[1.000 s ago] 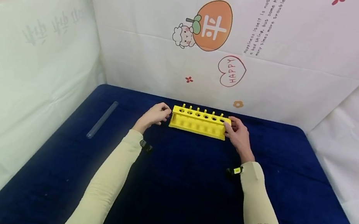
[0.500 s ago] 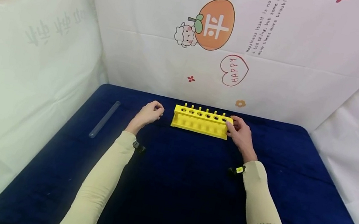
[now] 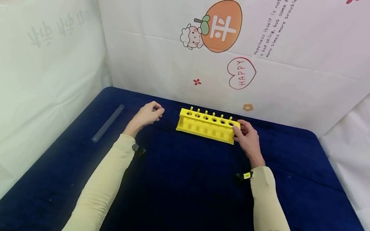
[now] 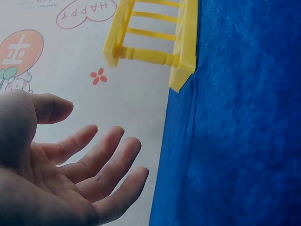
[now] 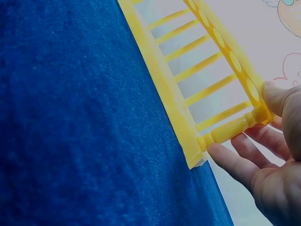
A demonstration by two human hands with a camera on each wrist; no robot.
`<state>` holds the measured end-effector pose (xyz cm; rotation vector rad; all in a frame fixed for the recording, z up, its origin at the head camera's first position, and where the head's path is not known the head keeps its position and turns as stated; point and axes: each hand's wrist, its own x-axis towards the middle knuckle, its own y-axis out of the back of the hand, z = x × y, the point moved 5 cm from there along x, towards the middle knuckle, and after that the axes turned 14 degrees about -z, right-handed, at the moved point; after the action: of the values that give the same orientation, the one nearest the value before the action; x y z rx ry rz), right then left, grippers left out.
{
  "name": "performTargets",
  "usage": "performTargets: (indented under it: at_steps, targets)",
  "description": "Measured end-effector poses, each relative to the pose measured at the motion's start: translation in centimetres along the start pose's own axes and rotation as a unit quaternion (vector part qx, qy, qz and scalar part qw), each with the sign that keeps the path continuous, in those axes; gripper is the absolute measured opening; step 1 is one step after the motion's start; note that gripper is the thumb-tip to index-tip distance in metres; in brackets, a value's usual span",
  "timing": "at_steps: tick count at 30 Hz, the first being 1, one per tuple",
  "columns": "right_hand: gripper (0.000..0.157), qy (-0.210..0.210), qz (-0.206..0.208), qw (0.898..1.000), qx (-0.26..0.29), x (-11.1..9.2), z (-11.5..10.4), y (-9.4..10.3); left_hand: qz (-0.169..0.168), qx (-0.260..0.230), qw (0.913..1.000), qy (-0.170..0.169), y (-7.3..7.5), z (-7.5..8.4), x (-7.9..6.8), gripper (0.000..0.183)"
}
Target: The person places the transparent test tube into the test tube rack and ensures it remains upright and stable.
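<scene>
Rack [image 3: 205, 133] stands upright by desk's [image 3: 179, 195] far edge; right hand [image 3: 249, 141] grasps its right end, probably for steadiness. Left hand [image 3: 144, 118] released, fingers loosely bent, apart from rack. Tube [image 3: 108, 123], seemingly clear, lies near left edge.

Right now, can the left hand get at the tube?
Likely yes: the left hand looks free, and the tube lies just to its left on the table with nothing visible between them. The rack, held by the right hand, is off to the other side.
</scene>
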<state>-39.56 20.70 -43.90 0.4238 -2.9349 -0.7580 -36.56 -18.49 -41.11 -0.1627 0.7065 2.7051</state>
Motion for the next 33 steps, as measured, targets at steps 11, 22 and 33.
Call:
performTargets:
  at_steps: [11,22,33]
  targets:
    - [0.064,0.006,0.000,1.000,-0.004,0.0,-0.1,0.5,0.036,-0.044,0.9984,0.002,3.2,-0.2,-0.9,0.043]
    - [0.062,-0.004,-0.001,1.000,-0.010,0.1,0.1,0.1,0.063,-0.023,0.9975,0.025,4.9,-1.5,-1.9,0.042]
    - [0.061,-0.003,-0.007,1.000,-0.008,0.0,-0.1,-0.1,0.086,-0.001,0.9950,0.051,6.9,-2.8,-3.4,0.040]
